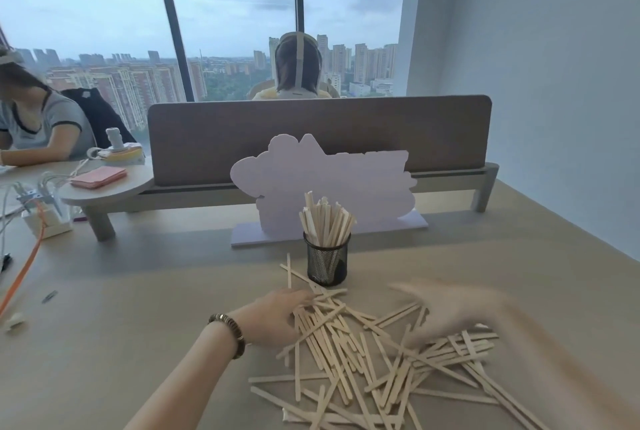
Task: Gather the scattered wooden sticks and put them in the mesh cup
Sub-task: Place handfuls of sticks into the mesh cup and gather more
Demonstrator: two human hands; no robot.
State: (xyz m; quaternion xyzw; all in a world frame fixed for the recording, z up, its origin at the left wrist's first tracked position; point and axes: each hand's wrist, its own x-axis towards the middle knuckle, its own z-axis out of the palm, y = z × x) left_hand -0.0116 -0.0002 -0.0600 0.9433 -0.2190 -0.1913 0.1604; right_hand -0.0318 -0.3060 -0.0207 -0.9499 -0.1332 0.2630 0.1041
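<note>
Resting flat, your left hand point(273, 318) lies palm-down on the beige counter point(138, 308), fingers spread and released, fingertips touching the left edge of the loose pile of pale flat wooden sticks point(374, 357). A brown beaded bracelet point(229, 332) sits on that wrist. Your right hand point(450, 315) is over the right side of the pile, smeared by motion blur; fingers look extended, but whether that grip is released or closing on sticks cannot be told.

The sticks lie crossed and overlapping on the counter in front of you, spreading from the near edge of the frame up to the foot of the black wire mesh cup point(327, 265). The cup stands upright just beyond the pile, and a bundle of upright sticks point(325, 221) already fills it, fanning above the rim.

Behind the cup stands a pale lilac cut-out board point(322, 180) on a flat base; no writing shows on this side. A grey-brown divider panel point(318, 138) runs across behind it. No labels or brands are legible anywhere.
</note>
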